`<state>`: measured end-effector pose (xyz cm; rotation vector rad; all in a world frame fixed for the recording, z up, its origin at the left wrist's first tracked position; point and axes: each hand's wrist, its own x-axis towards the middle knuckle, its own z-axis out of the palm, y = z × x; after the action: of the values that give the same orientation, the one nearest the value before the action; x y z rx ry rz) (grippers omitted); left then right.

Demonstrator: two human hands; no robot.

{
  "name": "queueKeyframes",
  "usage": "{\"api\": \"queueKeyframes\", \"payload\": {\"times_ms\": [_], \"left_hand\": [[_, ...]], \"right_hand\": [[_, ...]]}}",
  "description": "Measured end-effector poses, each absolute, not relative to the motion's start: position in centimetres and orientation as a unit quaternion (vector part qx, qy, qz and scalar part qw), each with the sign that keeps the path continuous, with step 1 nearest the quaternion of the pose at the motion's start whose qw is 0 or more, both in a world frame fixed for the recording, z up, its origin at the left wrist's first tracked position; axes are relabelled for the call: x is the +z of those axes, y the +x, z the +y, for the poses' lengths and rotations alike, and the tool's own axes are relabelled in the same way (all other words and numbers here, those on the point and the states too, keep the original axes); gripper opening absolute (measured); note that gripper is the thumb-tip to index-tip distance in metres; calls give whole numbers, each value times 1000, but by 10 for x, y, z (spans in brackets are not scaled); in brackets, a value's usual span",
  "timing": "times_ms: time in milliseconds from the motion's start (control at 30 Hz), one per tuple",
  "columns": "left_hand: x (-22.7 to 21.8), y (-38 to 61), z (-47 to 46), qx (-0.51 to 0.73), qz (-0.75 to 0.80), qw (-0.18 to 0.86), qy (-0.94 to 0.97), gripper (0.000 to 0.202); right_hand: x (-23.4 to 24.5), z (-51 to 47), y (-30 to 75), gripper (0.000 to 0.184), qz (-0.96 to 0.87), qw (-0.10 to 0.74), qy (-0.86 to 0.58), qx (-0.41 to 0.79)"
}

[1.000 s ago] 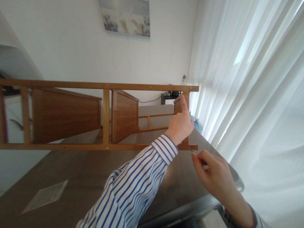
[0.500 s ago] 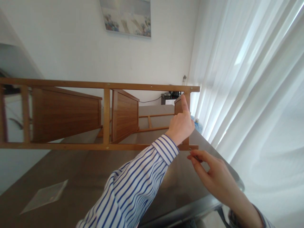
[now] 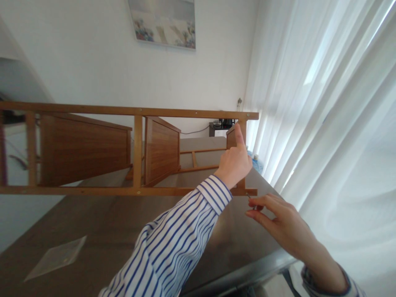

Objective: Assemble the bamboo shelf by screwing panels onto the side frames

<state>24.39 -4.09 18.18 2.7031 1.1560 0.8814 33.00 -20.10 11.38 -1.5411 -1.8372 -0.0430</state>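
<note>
A wooden shelf rack (image 3: pixel 138 152) lies on its side on the table, its slatted shelf panels (image 3: pixel 163 150) standing upright between the frames. My left hand (image 3: pixel 235 163) is closed around the crosspiece at the rack's right end, the index finger stretched up along the wood. Between thumb and fingers, my right hand (image 3: pixel 278 220) pinches a small metal hex key (image 3: pixel 255 207), mostly hidden by the fingers. Its thin tip points at the right end of the lower rail (image 3: pixel 216 192), where a fastener sits. Another fastener (image 3: pixel 248 115) shows on the upper rail's end.
A clear plastic bag (image 3: pixel 57 256) lies flat on the dark table (image 3: pixel 117 231), at the left. Water bottles (image 3: pixel 256 162) stand behind the rack's right end, beside the white curtain (image 3: pixel 334 123). A dark cabinet (image 3: pixel 213 130) is by the far wall.
My right thumb and fingers have shifted on the hex key, and the wrist has turned slightly. My left hand keeps its hold. The whole view has slid a little.
</note>
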Motion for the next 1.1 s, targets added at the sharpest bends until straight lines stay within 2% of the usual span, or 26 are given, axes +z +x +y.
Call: {"api": "queueKeyframes", "payload": {"times_ms": [333, 600, 800, 1100], "left_hand": [[182, 245, -42, 288, 386, 32, 876, 100], [182, 245, -42, 288, 387, 31, 875, 98], [182, 245, -43, 298, 390, 34, 871, 99], [182, 246, -41, 301, 389, 34, 870, 97]], "right_hand": [[116, -187, 313, 25, -664, 419, -619, -36], [118, -184, 312, 20, -641, 429, -634, -56], [117, -185, 320, 20, -723, 361, -578, -113], [121, -198, 327, 30, -766, 280, -569, -107]]}}
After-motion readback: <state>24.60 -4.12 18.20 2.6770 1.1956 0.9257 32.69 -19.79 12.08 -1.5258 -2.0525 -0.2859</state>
